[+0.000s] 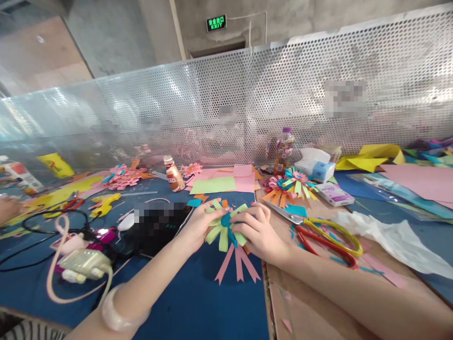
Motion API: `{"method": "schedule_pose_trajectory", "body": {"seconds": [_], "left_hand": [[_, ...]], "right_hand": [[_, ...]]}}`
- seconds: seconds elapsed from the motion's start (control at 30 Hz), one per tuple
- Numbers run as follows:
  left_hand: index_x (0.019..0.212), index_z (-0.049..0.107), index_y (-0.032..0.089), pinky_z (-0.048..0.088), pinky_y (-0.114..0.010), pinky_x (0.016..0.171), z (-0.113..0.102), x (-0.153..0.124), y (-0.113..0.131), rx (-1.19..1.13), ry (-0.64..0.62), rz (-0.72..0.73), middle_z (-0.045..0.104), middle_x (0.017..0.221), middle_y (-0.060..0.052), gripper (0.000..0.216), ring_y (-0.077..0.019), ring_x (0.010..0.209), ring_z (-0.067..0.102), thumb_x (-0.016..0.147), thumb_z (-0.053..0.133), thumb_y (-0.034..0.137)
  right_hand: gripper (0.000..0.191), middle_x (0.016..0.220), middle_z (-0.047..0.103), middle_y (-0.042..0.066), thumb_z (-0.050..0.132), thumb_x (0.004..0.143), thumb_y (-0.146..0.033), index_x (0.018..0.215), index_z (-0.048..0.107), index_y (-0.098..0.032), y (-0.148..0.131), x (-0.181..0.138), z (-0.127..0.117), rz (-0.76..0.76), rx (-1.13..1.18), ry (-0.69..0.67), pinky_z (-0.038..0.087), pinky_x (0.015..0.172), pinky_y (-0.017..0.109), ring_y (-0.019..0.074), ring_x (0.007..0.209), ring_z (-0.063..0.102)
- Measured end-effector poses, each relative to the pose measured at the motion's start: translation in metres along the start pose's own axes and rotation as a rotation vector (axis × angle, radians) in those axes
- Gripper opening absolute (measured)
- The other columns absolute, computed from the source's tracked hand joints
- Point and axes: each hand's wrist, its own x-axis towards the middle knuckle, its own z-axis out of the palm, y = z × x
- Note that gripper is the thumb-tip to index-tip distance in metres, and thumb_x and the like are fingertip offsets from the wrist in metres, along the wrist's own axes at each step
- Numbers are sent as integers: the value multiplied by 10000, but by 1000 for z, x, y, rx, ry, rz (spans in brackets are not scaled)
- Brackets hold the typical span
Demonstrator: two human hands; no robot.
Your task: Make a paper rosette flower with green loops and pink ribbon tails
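A lit green exit sign (216, 22) hangs on the concrete wall (297, 19) above a perforated metal partition (159, 94). In front stand a brown-labelled bottle (173, 175) and a purple-capped bottle (284, 150), the latter beside a tissue pack (322, 171). A dark-screened device (164, 236) lies near a pale adapter (87, 262) at left, crumpled white tissue (392, 243) at right.

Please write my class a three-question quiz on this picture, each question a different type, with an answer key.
1. True or false: only the left hand touches the paper flower.
2. Which thing lies just to the right of the right hand?
A) the exit sign
B) the scissors
C) the coffee bottle
3. Fill in the colour: the notched strips fanned out below the flower are ____.

Key:
1. False; both hands touch it.
2. B
3. pink
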Motion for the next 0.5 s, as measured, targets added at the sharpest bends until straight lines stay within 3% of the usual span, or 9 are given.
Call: {"method": "schedule_pose_trajectory", "body": {"seconds": [0.1, 0.2, 0.37, 0.5], "left_hand": [[868, 604, 155, 463, -216, 591, 1, -1, 1, 1, -16, 4, 622, 745, 0, 298, -123, 653, 601, 636, 780, 213], [844, 591, 148, 453, -215, 567, 0, -1, 3, -46, -42, -48, 610, 722, -9, 276, -126, 626, 596, 695, 731, 334], [1051, 529, 148, 498, -305, 665, -7, 9, 6, -110, 166, -178, 656, 860, -85, 443, -189, 705, 639, 799, 548, 512], [974, 581, 126, 498, -286, 699, -12, 14, 8, -78, 89, -124, 655, 896, -99, 477, -188, 786, 638, 852, 420, 557]], "right_hand": [[236, 990, 680, -20, 507, 822, -44, 920, 578, -246, 0, 0, 0, 12, 15, -3, 244, 991, 419, 178, 942, 471], [261, 989, 682, -7, 500, 819, -43, 942, 589, -255, 1, 0, -3, 85, 126, -7, 247, 972, 434, 190, 930, 485], [168, 944, 666, 13, 559, 820, -168, 943, 607, -271, 1, 3, -2, 452, 511, 68, 360, 871, 390, 197, 886, 539], [205, 951, 632, 48, 565, 843, -316, 1026, 524, -233, 5, 4, 8, 706, 651, 174, 467, 755, 331, 198, 874, 585]]}}
